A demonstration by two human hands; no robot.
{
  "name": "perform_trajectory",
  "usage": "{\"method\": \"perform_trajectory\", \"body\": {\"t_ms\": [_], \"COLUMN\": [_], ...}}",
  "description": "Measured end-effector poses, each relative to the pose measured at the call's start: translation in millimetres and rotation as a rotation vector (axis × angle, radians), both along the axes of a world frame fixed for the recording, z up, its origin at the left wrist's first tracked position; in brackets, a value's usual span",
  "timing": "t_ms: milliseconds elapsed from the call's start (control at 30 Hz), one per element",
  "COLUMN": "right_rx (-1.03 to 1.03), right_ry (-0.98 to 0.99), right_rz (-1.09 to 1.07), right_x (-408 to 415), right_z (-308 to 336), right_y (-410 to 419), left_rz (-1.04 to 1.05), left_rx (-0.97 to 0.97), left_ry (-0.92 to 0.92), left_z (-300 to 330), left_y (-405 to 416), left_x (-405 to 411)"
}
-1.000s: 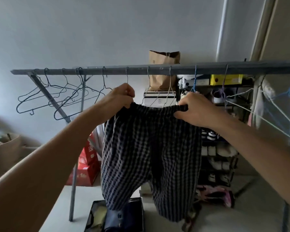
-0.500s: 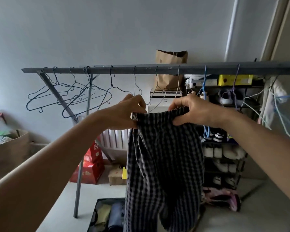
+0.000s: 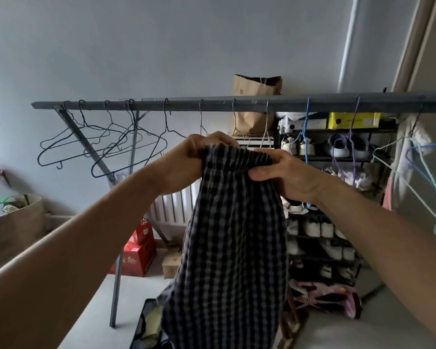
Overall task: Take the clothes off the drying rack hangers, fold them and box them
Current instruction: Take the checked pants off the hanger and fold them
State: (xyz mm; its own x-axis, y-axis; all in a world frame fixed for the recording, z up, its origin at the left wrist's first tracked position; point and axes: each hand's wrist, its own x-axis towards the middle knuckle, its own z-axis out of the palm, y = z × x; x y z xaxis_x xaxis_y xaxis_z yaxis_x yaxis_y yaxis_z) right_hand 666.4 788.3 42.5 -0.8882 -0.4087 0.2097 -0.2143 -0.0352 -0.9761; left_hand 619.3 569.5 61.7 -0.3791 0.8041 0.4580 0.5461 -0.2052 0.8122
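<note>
Folding is the step in hand: in the head view, the left hand [image 3: 186,162] and the right hand [image 3: 285,175] pinch the waistband of the checkered shorts [image 3: 234,243], hanging near the drying rack bar [image 3: 212,106]. Next, I judge, lower them toward the open case [image 3: 146,331] below; floor at near right looks free.

Ahead of me a brown paper bag [image 3: 256,104] stands against the grey wall. To my right a dark shoe shelf [image 3: 322,238] holds rows of pale shoes, with a yellow box [image 3: 353,120] on its top level. Two stacked red cartons [image 3: 136,250] sit on the floor beside a white radiator [image 3: 176,207].
</note>
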Motion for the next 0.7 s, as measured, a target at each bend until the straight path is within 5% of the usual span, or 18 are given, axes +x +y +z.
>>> {"method": "perform_trajectory", "body": {"t_ms": [67, 167, 300, 500, 700], "right_rx": [-0.04, -0.012, -0.054, -0.043, -0.042], "right_ry": [-0.009, 0.098, 0.236, 0.387, 0.121], "right_rz": [0.019, -0.12, -0.391, -0.608, -0.524], "right_x": [1.8, 0.7, -5.9, -13.9, -7.4], "right_z": [4.0, 11.6, 24.2, 34.3, 30.2], "right_y": [-5.3, -15.1, -22.0, -21.8, -7.2], "left_rz": [-0.114, -0.021, 0.118, 0.36, 0.431], "left_rx": [0.025, 0.084, 0.21, -0.238, 0.018], "left_ry": [-0.058, -0.104, -0.53, -0.351, -0.773], "left_z": [3.0, 4.7, -5.4, -73.4, -75.0], "left_y": [-1.7, -9.4, -24.8, -26.1, -14.9], "left_x": [-0.2, -8.2, -18.8, -8.3, 0.4]}}
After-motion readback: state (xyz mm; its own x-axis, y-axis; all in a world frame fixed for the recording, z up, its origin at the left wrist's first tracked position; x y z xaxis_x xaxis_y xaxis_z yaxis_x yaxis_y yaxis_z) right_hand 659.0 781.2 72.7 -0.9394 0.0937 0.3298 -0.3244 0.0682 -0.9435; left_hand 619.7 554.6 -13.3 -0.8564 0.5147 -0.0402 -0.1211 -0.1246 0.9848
